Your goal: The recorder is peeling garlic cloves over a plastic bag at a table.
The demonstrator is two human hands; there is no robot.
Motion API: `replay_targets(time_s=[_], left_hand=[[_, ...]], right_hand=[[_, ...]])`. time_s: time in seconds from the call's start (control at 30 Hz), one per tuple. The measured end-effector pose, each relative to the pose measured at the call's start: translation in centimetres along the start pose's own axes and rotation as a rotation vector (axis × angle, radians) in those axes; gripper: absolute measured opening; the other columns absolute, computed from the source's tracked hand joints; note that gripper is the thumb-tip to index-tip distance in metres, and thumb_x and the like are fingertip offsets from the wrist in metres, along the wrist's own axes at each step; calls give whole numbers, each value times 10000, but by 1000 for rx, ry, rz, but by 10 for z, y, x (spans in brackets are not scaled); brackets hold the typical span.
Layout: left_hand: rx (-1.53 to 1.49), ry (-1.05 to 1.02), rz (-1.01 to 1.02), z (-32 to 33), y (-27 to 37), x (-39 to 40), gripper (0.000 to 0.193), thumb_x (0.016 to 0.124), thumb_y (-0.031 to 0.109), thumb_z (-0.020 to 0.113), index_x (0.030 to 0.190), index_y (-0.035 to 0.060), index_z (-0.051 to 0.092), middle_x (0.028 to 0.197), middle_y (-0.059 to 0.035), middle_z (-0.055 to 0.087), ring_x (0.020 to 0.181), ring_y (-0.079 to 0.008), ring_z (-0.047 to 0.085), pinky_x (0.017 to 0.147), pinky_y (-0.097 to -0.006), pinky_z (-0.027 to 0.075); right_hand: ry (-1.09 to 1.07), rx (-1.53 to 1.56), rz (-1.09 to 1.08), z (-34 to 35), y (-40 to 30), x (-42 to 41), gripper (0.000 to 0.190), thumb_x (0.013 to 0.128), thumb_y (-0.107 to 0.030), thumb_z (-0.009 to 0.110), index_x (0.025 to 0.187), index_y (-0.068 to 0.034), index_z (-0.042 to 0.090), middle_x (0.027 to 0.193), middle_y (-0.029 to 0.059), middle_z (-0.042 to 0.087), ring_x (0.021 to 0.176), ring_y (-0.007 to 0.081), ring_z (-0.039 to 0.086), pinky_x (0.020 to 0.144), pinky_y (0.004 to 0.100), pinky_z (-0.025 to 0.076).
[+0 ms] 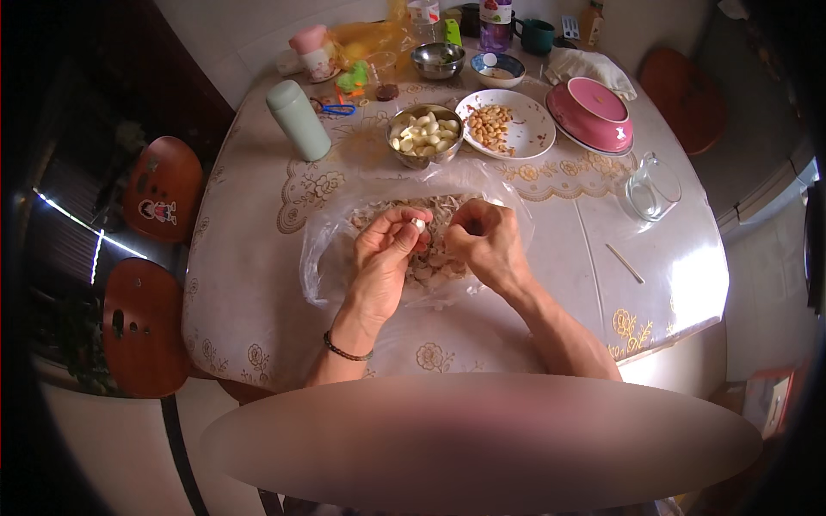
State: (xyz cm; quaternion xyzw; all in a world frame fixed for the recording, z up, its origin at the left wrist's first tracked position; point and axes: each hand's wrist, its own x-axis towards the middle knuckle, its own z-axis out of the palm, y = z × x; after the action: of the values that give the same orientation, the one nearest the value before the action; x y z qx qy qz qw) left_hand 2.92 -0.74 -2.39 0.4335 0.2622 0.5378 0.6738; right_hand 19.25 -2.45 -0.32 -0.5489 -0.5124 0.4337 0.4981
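Note:
My left hand (pixel 384 258) pinches a small whitish garlic clove (pixel 418 225) between thumb and fingers. Just to its right is my right hand (pixel 487 242), thumb and fingers curled together; whether they hold a bit of skin is hidden. Both hands are over a clear plastic bag (pixel 316 258) spread on the table, with a heap of dry garlic skins (pixel 429 274) on it. Beyond the bag stands a steel bowl (pixel 419 158) full of peeled garlic cloves (pixel 426 132). Touching or nearly touching the bowl is a white plate (pixel 532 132) of shelled peanuts (pixel 490 126).
A pale green flask (pixel 299 122) stands at the left. To the right are an upturned pink bowl (pixel 590 119), a glass mug (pixel 653 190) and a thin stick (pixel 624 263). Farther back are a steel bowl (pixel 439 61), a blue bowl (pixel 498 71) and a green mug (pixel 535 37).

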Motion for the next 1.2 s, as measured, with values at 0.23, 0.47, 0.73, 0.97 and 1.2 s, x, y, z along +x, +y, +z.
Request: replay_targets(time_s=[0.23,0.47,0.73,0.97,1.2], left_hand=[[18,-11,-58,-4,4,0,164,908,100,610,1066,70,643,1010,-19,637,851,-101,585,810,-258,482],[103,63,-52,0,3,2,189,868,19,639,1056,23,620,985,-46,640,847,-92,582,789,-229,491],[230,97,-22,-2,-1,0,153,830,-5,676,974,0,624,881,-56,662,763,-97,603,743,-231,512],[110,75,-72,-4,-4,-1,166,842,11,668,1007,20,652,919,-62,664,806,-110,617,745,-244,529],[399,26,164,12,-2,-3,241,871,4,618,1109,23,652,963,-46,656,887,-128,620,817,-262,529]], right_hand=[[29,-193,-203,-5,-4,0,159,775,-84,583,808,66,625,681,137,622,603,179,598,574,315,495],[-106,-155,-365,-3,5,2,154,812,-70,642,927,30,660,791,87,639,655,130,586,601,276,482],[-107,-269,-474,-1,4,-2,162,775,-79,655,880,44,642,779,169,621,684,293,610,625,361,491],[-75,-105,-204,5,0,-3,144,795,-93,622,820,49,608,717,153,635,623,199,610,577,316,497],[-91,181,-30,4,10,3,118,854,-105,585,811,5,591,719,9,595,605,65,537,514,233,473]])
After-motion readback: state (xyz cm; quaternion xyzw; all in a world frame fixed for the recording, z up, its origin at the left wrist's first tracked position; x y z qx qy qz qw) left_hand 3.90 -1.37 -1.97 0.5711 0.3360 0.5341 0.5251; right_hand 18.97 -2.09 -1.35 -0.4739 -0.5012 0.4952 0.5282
